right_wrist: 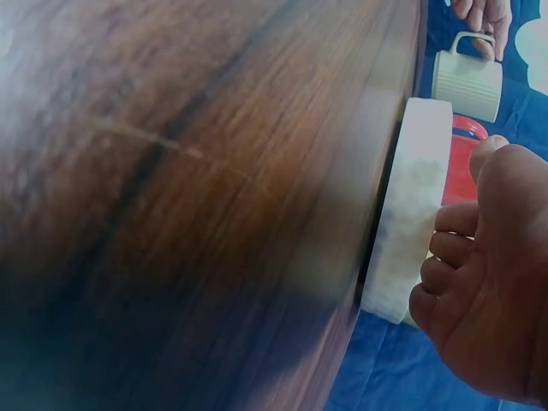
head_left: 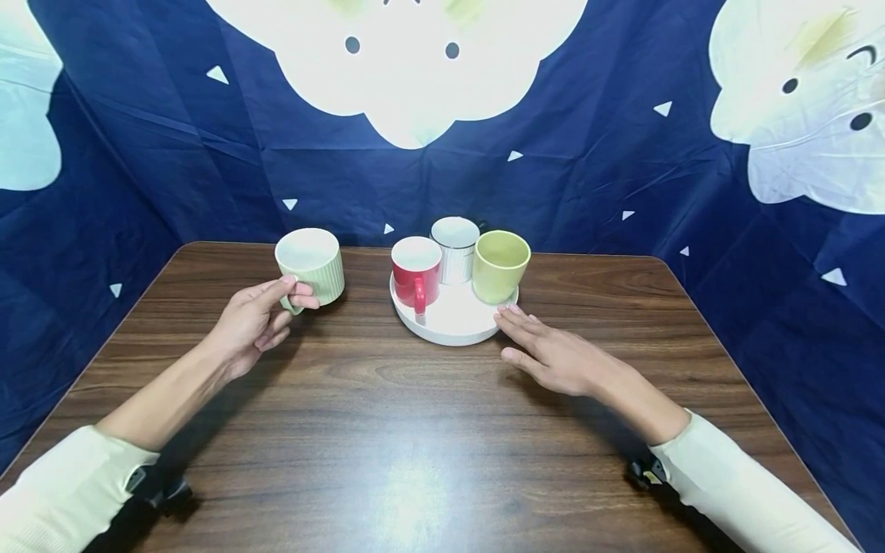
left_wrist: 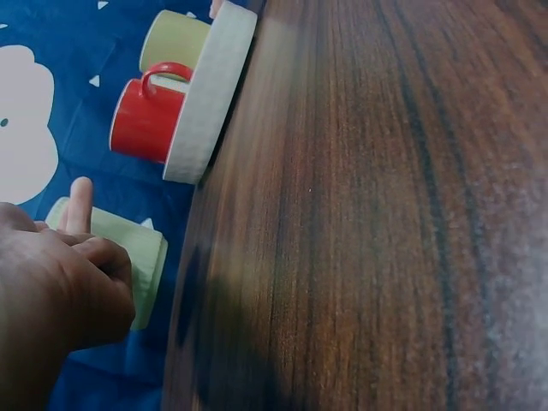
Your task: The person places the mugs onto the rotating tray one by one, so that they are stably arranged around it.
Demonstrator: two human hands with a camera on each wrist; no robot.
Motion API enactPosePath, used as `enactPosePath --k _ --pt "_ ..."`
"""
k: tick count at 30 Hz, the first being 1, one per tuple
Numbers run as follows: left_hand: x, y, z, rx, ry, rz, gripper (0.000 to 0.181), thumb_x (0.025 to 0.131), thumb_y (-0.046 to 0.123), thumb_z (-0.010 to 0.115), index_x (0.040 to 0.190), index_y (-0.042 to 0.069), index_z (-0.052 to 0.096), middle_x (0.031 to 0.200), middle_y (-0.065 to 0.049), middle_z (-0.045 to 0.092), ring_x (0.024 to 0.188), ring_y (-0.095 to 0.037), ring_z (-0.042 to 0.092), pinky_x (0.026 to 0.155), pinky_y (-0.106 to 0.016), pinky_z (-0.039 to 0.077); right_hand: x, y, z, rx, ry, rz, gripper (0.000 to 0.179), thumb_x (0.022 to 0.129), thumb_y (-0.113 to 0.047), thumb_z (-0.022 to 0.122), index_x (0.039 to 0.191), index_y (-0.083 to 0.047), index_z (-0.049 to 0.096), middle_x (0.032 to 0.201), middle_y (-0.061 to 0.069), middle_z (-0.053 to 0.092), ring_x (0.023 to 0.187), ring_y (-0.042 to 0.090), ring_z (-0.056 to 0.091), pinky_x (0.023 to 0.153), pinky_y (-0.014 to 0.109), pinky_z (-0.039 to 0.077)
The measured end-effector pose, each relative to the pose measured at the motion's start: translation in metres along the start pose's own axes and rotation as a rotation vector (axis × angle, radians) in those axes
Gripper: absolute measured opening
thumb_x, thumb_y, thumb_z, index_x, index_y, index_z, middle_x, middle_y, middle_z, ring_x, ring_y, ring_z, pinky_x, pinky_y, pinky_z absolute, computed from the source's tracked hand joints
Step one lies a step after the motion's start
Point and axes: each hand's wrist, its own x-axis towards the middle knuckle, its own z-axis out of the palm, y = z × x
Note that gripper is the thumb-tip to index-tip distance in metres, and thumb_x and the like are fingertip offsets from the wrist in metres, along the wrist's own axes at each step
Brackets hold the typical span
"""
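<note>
My left hand [head_left: 256, 322] pinches the handle of a pale green ribbed mug [head_left: 323, 273] at the left of the table. A strip of blue cloth shows between this mug and the tabletop in the left wrist view, so it is held just above the wood. My right hand [head_left: 553, 355] has its fingers extended, fingertips at the right rim of a round white tray [head_left: 452, 336]. On that tray stand a red mug [head_left: 417, 278] with its handle facing me, a white mug [head_left: 456, 257] with a dark rim behind it, and a yellow-green cup [head_left: 499, 269] at the right.
The brown wood-grain table [head_left: 387, 415] has its far edge close behind the tray. Dark blue cloth [head_left: 588, 184] with white cloud shapes hangs behind and along both sides.
</note>
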Motion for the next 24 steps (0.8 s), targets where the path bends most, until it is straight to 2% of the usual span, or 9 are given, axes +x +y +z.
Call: enactPosePath --k 7,18,24 --pt "-0.003 0.001 0.001 0.0 -0.001 0.001 0.029 0.121 0.031 0.056 0.113 0.016 0.079 0.099 0.006 0.088 0.051 -0.016 0.014 0.056 -0.039 0.002 0.0 -0.001 0.002 0.019 -0.011 0.012 0.068 0.121 -0.044 0.052 0.178 -0.011 0.034 0.187 0.013 0.028 0.176 0.031 0.025 0.142 0.059 0.028" --pt "-0.01 0.0 -0.002 -0.012 -0.029 0.025 0.031 0.122 0.029 0.054 0.113 0.016 0.08 0.099 0.005 0.088 0.053 -0.02 0.01 0.056 -0.04 0.0 -0.003 -0.005 0.003 0.019 -0.012 0.005 0.07 0.121 -0.047 0.051 0.179 -0.014 0.031 0.188 0.011 0.026 0.176 0.029 0.025 0.142 0.059 0.029" --pt "-0.014 -0.001 -0.001 0.023 -0.031 0.021 0.031 0.122 0.03 0.054 0.115 0.015 0.08 0.1 0.005 0.088 0.053 -0.021 0.011 0.055 -0.04 0.002 -0.004 -0.003 0.004 0.011 -0.002 -0.007 0.07 0.121 -0.042 0.051 0.179 -0.009 0.029 0.189 0.016 0.022 0.177 0.035 0.023 0.142 0.059 0.027"
